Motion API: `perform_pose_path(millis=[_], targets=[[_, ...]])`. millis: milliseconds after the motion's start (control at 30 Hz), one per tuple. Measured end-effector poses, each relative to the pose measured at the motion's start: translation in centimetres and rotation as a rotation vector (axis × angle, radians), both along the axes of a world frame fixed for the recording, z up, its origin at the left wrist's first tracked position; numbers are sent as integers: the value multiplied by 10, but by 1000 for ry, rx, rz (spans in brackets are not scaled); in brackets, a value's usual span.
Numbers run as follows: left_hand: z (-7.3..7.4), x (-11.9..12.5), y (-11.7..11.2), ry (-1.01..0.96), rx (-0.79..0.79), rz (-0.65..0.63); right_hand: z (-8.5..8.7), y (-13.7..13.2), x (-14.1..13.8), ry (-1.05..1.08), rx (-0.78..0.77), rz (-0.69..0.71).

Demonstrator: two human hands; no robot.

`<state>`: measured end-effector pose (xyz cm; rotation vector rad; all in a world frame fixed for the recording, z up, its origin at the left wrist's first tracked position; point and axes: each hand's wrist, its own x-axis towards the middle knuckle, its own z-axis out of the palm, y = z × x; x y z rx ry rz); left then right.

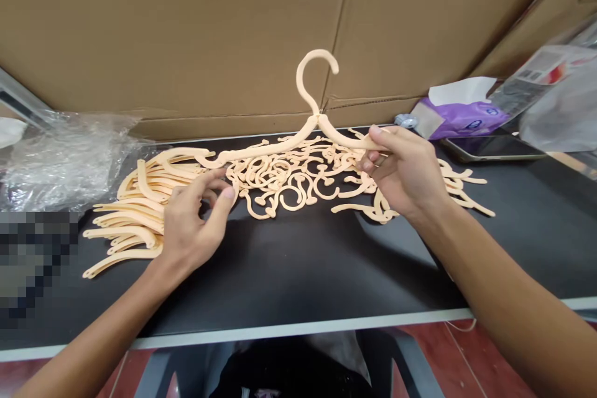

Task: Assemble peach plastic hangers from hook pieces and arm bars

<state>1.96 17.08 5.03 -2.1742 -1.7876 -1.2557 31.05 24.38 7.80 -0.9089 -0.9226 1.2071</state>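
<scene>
Peach plastic hanger [280,146], fully put together with hook up and both arms spread, held upright just above the middle of a black table [303,267]. Pinched at the end of its right arm between thumb and fingers of the right hand [405,174]. Left hand [191,224] just below the tip of the other arm, released, fingers loosely curled and gripping nothing; contact with that tip impossible to tell from this angle. Directly beneath the hanger, a tangled heap of loose hooks [284,183] in the same colour, lying flat on the tabletop. To the left of the heap, beside the left hand, a fanned stack of separate hanger arms [135,211]; to the right, partly hidden behind the right hand and wrist, a smaller spread of more arms [461,189]. By the look of it, one hanger complete and a great many parts not yet joined, so apparently far nearer the start than the finish; no pile of finished hangers anywhere in view. Further out, crumpled clear plastic wrap [65,155] at the table's left end, then a purple tissue pack [466,115], a dark phone [489,148] lying flat and a clear bag [555,99] at the right end. Behind everything, a wall of flattened brown cardboard [186,31] standing along the table's far edge
</scene>
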Motion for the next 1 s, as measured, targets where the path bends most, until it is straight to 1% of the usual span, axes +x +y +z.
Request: perform_pose_path(millis=[100, 233, 367, 467, 533, 567, 633, 767, 867, 933, 1000], targets=[[3, -3, 0, -198, -58, 25, 1, -2, -1, -12, -9, 6], [4, -2, 0, -356, -103, -2, 2, -3, -3, -51, -27, 11], [8, -1, 3, -518, -62, -46, 2, -4, -4, -110, -33, 22], [12, -4, 5, -608, -70, -58, 2, -5, -5, -110, -52, 23], [14, -7, 6, -622, -98, -49, 2, -6, -5, -119, -57, 32], [14, -7, 6, -599, -104, -46, 2, -6, -5, -127, -56, 36], [11, -5, 5, -481, -107, -55, 1, -6, -6, -140, -55, 50], [1, 5, -3, -65, -138, -153, -2, -9, -11, -153, -72, 118], [-6, 12, -7, 252, -69, -281, -7, -14, -17, -196, -85, 204], [-8, 14, -8, 360, -29, -344, -9, -18, -21, -244, -84, 279], [-9, 14, -8, 391, -43, -371, -10, -20, -23, -298, -84, 334]])
